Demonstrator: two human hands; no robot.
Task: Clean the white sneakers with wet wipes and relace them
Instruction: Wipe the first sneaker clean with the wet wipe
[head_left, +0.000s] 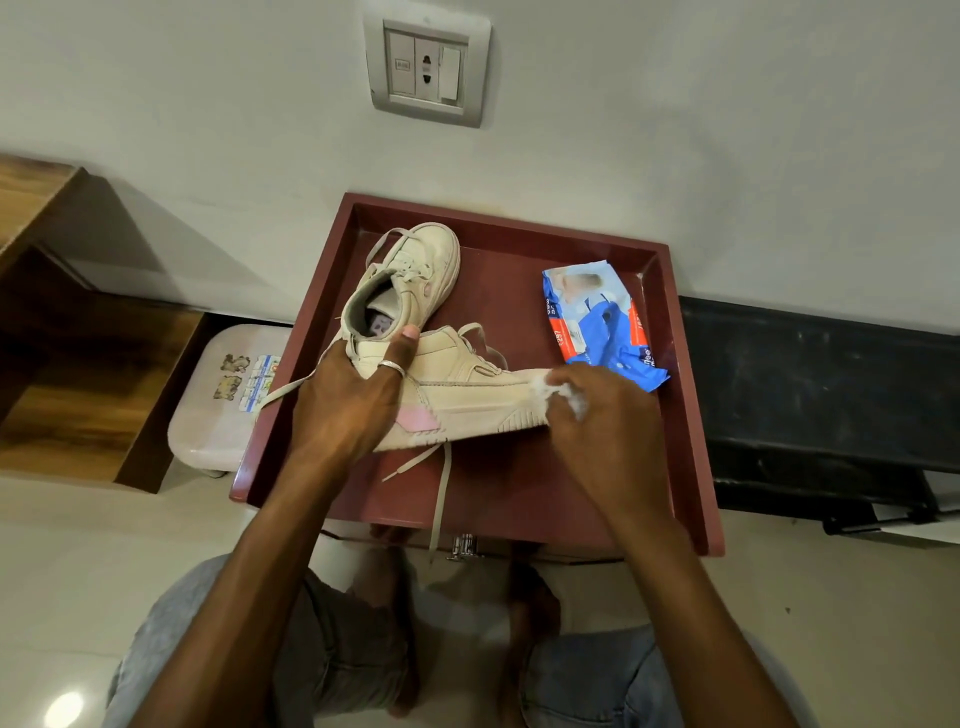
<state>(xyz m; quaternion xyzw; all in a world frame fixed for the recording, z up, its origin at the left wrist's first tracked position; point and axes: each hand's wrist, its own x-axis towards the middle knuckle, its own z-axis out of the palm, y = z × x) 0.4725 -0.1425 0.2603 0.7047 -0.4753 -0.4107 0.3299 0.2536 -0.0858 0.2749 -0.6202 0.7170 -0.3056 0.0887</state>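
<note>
Two off-white sneakers are over a dark red tray-topped table (685, 395). The near sneaker (467, 395) lies on its side, toe pointing right, a pink patch on its heel side. My left hand (348, 400) grips it at the heel and collar. My right hand (602, 415) presses a crumpled white wet wipe (558, 392) against its toe. The far sneaker (410, 280) stands upright behind it, toe towards the wall, laces loose. Loose laces (441, 488) dangle from the near sneaker over the tray's front.
A blue and red wet wipe packet (597, 322) lies on the tray at the right. A pale plastic stool (218, 400) stands left of the table, wooden shelving (78, 364) beyond it. A wall socket (428, 70) is above. My knees are below the tray.
</note>
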